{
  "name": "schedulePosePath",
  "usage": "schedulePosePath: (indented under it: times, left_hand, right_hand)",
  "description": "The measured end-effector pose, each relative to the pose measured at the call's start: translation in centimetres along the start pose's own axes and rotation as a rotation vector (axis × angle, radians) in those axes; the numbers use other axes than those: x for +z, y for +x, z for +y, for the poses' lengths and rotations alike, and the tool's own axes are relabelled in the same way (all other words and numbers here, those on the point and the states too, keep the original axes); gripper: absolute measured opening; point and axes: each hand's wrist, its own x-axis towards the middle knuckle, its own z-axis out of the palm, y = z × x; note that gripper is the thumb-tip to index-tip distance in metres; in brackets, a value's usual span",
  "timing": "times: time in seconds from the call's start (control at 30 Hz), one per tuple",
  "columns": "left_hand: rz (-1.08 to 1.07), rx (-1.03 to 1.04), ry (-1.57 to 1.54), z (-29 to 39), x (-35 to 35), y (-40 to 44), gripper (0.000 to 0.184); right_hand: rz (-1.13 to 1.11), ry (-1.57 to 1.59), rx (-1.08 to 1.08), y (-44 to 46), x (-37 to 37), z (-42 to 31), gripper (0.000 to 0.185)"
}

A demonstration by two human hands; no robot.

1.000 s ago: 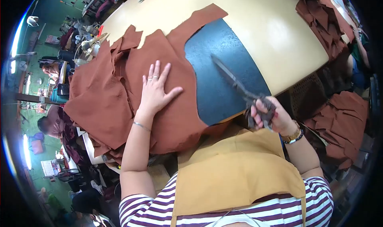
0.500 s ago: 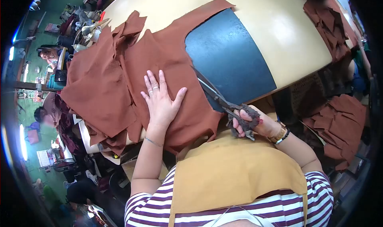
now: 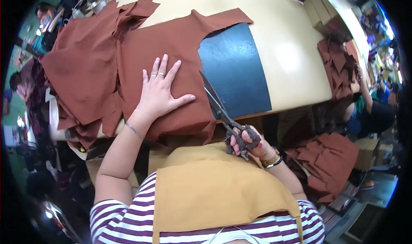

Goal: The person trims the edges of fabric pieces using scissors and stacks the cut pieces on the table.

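My left hand (image 3: 159, 94) lies flat on a rust-brown cloth (image 3: 171, 42), its fingers spread. My right hand (image 3: 251, 143) is closed round the cloth-wrapped handles of large scissors (image 3: 221, 110). Their blades point up and left along the right edge of the brown cloth, over a dark blue board (image 3: 234, 68). The blades look slightly parted; whether cloth lies between them is hard to tell. The board rests on the cream table (image 3: 287, 51), partly under the cloth.
More brown cloth (image 3: 81, 68) lies crumpled at the left. Brown pieces hang at the table's right end (image 3: 334, 68), and a further pile (image 3: 328, 162) sits below it. Cardboard boxes (image 3: 319, 10) stand at the upper right. Another person (image 3: 373, 115) is at the far right.
The scissors have moved left from above the board to the cloth's edge, and their blades have come closer together. My left hand stays spread on the cloth. The view has shifted.
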Motion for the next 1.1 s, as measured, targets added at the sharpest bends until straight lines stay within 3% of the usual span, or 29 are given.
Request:
schedulePosePath:
  times: [0.23, 0.43, 0.53, 1.1]
  left_hand:
    - [0.001, -0.14, 0.016, 2.2, 0.3, -1.1, 0.102]
    - [0.009, -0.149, 0.005, 2.2, 0.5, -1.3, 0.102]
    - [0.013, -0.148, -0.016, 2.3, 0.4, -1.4, 0.102]
    - [-0.014, -0.147, -0.023, 2.9, 0.2, -1.8, 0.103]
  right_hand:
    - [0.042, -0.016, -0.012, -0.6, -0.1, -0.4, 0.051]
    - [0.064, -0.139, 0.006, -0.9, 0.5, -1.4, 0.025]
    - [0.075, -0.141, 0.031, -1.0, 0.3, -1.3, 0.021]
    - [0.108, -0.095, -0.001, -0.4, 1.0, -1.5, 0.03]
